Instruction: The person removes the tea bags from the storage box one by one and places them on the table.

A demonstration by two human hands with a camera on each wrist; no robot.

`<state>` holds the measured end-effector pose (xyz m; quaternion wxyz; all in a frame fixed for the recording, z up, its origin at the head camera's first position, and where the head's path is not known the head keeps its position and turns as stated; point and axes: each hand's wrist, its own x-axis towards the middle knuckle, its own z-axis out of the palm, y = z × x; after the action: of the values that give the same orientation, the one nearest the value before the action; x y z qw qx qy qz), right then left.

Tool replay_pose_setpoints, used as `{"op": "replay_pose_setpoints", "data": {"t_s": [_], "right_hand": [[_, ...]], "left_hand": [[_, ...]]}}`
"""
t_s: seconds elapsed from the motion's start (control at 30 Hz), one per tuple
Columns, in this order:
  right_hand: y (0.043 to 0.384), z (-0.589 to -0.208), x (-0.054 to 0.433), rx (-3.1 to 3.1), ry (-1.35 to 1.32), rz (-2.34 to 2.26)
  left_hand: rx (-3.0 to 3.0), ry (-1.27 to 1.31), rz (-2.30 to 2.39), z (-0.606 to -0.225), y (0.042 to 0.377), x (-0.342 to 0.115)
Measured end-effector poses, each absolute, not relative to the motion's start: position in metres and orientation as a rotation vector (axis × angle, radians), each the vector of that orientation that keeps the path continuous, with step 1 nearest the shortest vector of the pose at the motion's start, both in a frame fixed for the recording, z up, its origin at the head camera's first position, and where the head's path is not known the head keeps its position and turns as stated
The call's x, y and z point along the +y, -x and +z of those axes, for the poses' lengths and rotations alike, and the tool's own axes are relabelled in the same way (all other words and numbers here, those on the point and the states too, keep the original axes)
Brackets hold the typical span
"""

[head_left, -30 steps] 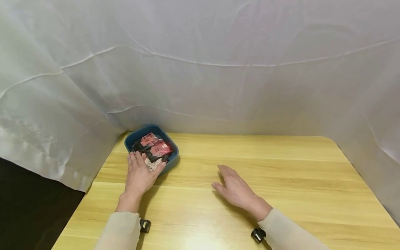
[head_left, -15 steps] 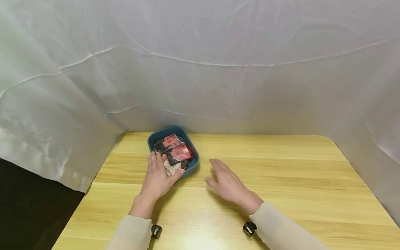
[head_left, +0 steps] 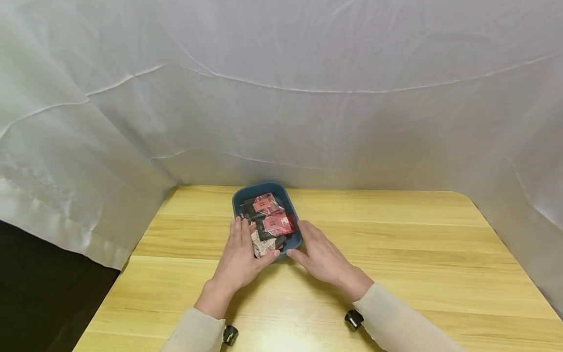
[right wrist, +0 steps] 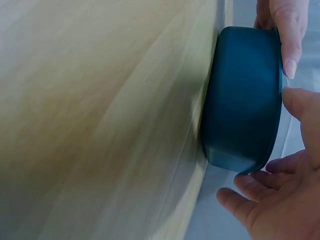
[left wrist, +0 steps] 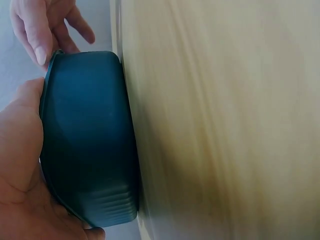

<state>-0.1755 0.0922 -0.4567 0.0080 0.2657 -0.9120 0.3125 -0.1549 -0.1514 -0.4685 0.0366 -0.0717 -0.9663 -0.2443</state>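
Observation:
A blue plastic bin (head_left: pixel 245 191) sits near the back of the table, holding several small packets in black, pink and red (head_left: pixel 277 223) and a crumpled pale packet (head_left: pixel 263 244). My left hand (head_left: pixel 237 266) grips its front left corner, fingers along the left side and thumb at the near rim. In the left wrist view the hand spans the bin's wall (left wrist: pixel 90 125), the fingertips bending round its far end. My right hand (head_left: pixel 327 259) is at the right side with fingers extended. The right wrist view has its thumb (right wrist: pixel 297 100) at the rim and its fingers (right wrist: pixel 255 187) close along the wall.
The wooden table (head_left: pixel 418 254) extends to the right and front of the bin. A pale fabric curtain (head_left: pixel 308 122) hangs behind the back edge and down both sides. A dark area (head_left: pixel 48 288) lies beyond the left edge.
The bin and my left hand have moved right, away from the back left corner, and slightly nearer. My right hand has shifted a little left and now meets the bin's right side.

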Motion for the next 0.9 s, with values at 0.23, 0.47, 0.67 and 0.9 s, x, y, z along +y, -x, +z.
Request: {"op": "replay_pose_setpoints", "data": {"t_s": [0.23, 0.47, 0.67, 0.9], "right_hand": [[0.161, -0.457, 0.106, -2.905, -0.799, 0.783], [0.145, -0.455, 0.117, -2.922, -0.73, 0.617], [0.132, -0.452, 0.127, -2.908, -0.685, 0.533], [0.118, -0.451, 0.133, -2.878, -0.672, 0.492]], "left_hand": [[-2.962, 0.267, -0.742, -0.467, 0.146, -0.137], [-2.98, 0.313, -0.764, -0.464, 0.138, -0.126], [-2.968, 0.372, -0.787, -0.464, 0.132, -0.119], [-2.98, 0.382, -0.799, -0.464, 0.13, -0.118]]}}
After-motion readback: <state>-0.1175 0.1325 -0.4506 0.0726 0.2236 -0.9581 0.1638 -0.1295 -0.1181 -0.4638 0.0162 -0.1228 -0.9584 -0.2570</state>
